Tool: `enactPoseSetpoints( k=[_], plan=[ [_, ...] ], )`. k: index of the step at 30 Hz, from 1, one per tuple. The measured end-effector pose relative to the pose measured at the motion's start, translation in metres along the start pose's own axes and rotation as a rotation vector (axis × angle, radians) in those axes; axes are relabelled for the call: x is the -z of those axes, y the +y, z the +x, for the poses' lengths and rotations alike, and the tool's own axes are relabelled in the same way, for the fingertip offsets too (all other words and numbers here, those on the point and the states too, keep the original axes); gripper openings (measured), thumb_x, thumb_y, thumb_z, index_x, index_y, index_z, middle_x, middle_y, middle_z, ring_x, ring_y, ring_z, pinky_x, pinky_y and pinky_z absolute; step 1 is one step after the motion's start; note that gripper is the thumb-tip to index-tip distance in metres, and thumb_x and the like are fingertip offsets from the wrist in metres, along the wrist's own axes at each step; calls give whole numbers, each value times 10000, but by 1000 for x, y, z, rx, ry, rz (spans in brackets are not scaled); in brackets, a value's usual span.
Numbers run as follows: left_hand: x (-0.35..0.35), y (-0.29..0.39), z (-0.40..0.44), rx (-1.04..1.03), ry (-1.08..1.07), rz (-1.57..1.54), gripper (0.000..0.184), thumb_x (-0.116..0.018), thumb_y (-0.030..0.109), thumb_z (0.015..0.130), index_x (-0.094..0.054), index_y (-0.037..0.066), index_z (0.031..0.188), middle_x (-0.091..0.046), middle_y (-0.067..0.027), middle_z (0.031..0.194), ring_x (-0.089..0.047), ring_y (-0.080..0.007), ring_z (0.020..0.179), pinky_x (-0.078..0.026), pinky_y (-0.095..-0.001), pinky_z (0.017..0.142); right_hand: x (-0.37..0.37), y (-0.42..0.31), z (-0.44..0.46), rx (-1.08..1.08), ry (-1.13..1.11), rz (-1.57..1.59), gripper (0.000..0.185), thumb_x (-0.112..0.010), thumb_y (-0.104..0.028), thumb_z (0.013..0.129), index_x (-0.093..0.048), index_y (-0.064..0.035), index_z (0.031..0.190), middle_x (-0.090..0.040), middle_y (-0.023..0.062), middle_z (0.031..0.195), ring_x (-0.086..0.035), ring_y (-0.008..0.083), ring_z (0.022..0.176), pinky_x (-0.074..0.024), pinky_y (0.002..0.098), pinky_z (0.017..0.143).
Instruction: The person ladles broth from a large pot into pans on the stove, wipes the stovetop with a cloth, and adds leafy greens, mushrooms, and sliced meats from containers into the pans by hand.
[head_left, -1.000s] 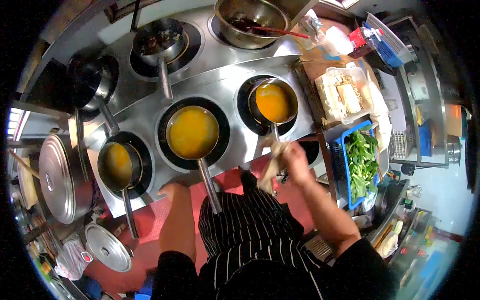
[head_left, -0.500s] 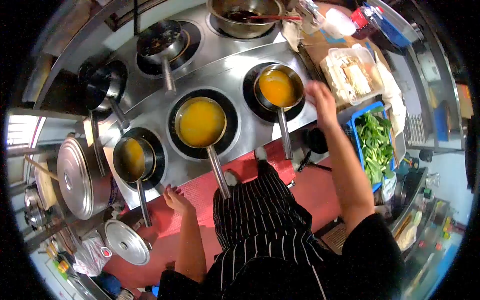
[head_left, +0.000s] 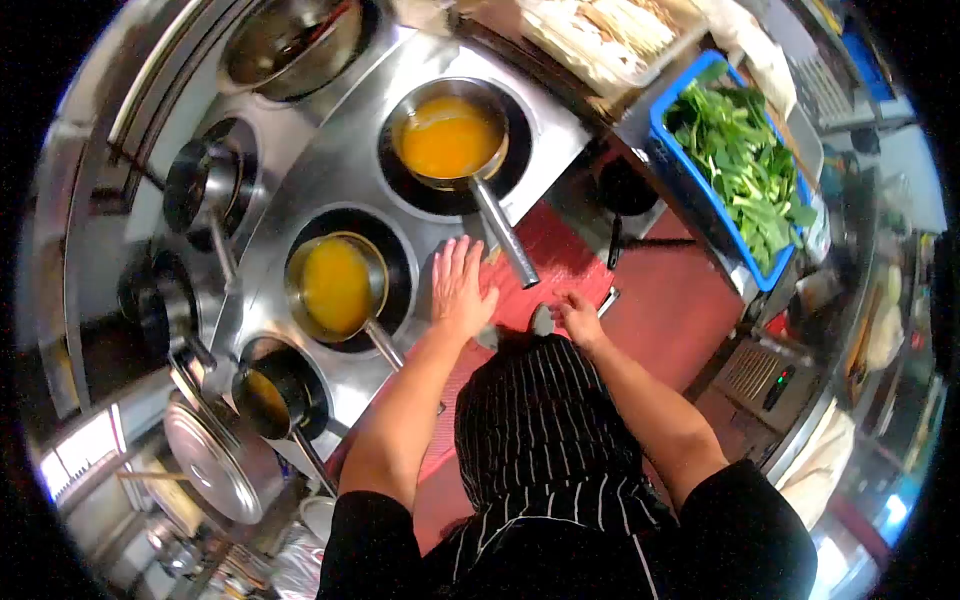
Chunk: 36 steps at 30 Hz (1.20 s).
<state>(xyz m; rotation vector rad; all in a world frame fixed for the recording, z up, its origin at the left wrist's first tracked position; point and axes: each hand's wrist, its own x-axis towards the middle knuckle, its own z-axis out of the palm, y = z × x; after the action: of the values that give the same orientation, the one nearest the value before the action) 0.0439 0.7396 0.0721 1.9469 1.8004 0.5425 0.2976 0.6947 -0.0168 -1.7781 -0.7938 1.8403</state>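
My left hand [head_left: 460, 285] lies with fingers spread at the front edge of the steel stove [head_left: 432, 238], between two pans, and holds nothing. Beyond it, a saucepan [head_left: 476, 176] of orange-yellow liquid [head_left: 445, 140] sits on a burner, its handle pointing toward me. Left of that hand is a second pan [head_left: 377, 272] of yellow liquid [head_left: 338, 285]; my forearm crosses near its handle. My right hand [head_left: 577, 318] hovers in front of my apron [head_left: 550, 420], fingers loosely curled and partly apart, with nothing visible in them.
A darker pan [head_left: 290, 385] with some yellow liquid stands at the left burner, near a large lidded pot [head_left: 215, 455]. Behind are more pans and a steel bowl [head_left: 290, 50]. At right, a blue crate [head_left: 665, 125] holds leafy greens [head_left: 735, 160] beside a plastic tub [head_left: 660, 65].
The view has turned and shifted right. My left hand has moved up to the stove edge between the pans. My right hand has come down from beside the right saucepan toward my apron.
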Motion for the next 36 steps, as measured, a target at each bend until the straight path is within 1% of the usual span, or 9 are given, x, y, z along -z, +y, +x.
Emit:
enactPoseSetpoints(
  k=[3,10,16,21,23,25,28,30,36],
  plan=[
    [-19,-11,20,-81,-204,272,800,-728,296,710,-389,40,1388,-289,-207,1496,-196,-370,1425,-111,-516,1176,-14,13,36,70,43,48,326,-508,-101,936,-520,-13,1251,-658,103,1024,-614,162,879,-499,298,777],
    [-43,-34,26,-195,-201,444,713,-724,306,692,-469,19,1293,-329,-197,1441,-225,-383,1397,-152,-544,1152,-30,-26,140,201,93,153,469,-432,13,833,-523,-29,1291,-641,106,1106,-587,214,966,-469,288,845],
    [-66,-80,22,-347,-84,772,764,-661,378,797,-359,130,1454,-343,-173,1429,-286,-362,1370,-234,-523,1134,-27,-70,210,120,66,564,529,-421,34,822,-481,-18,1344,-570,149,1271,-543,236,1125,-414,303,958],
    [-65,-76,22,-347,-33,667,758,-678,429,798,-383,88,1408,-335,-200,1424,-327,-394,1313,-276,-515,1113,-39,-46,261,196,98,183,635,-365,27,882,-294,-97,1501,-473,98,1425,-521,158,1162,-425,217,875],
    [-67,-62,21,-255,-9,570,516,-524,227,901,-434,119,1397,-357,-134,1359,-301,-328,1361,-297,-521,1123,-40,-45,261,175,81,267,617,-369,9,904,-293,-111,1504,-473,102,1424,-519,162,1172,-425,225,893],
    [-70,-65,19,-239,24,523,563,-549,236,887,-418,110,1420,-356,-133,1367,-300,-335,1354,-291,-528,1118,-37,-56,245,149,62,349,598,-373,-8,926,-292,-124,1507,-473,106,1424,-516,165,1181,-424,234,910],
    [-66,-58,20,-261,-43,582,589,-567,269,868,-422,94,1412,-361,-126,1368,-293,-346,1358,-282,-533,1116,-25,-63,233,-106,-47,293,600,-395,4,923,-290,-104,1503,-485,114,1413,-497,174,1215,-419,265,958],
    [-70,-61,19,-248,21,550,617,-586,294,849,-423,92,1409,-364,-134,1366,-289,-352,1359,-261,-537,1122,-25,-41,244,286,-63,181,610,-419,20,906,-313,-104,1494,-522,127,1364,-505,173,1203,-425,294,973],
    [-62,-69,16,-279,-127,609,656,-620,325,834,-416,80,1408,-361,-161,1365,-284,-357,1365,-234,-545,1129,-76,28,163,-157,-308,126,760,-334,137,741,-384,-101,1460,-524,110,1344,-513,198,1168,-428,279,943]
  ],
)
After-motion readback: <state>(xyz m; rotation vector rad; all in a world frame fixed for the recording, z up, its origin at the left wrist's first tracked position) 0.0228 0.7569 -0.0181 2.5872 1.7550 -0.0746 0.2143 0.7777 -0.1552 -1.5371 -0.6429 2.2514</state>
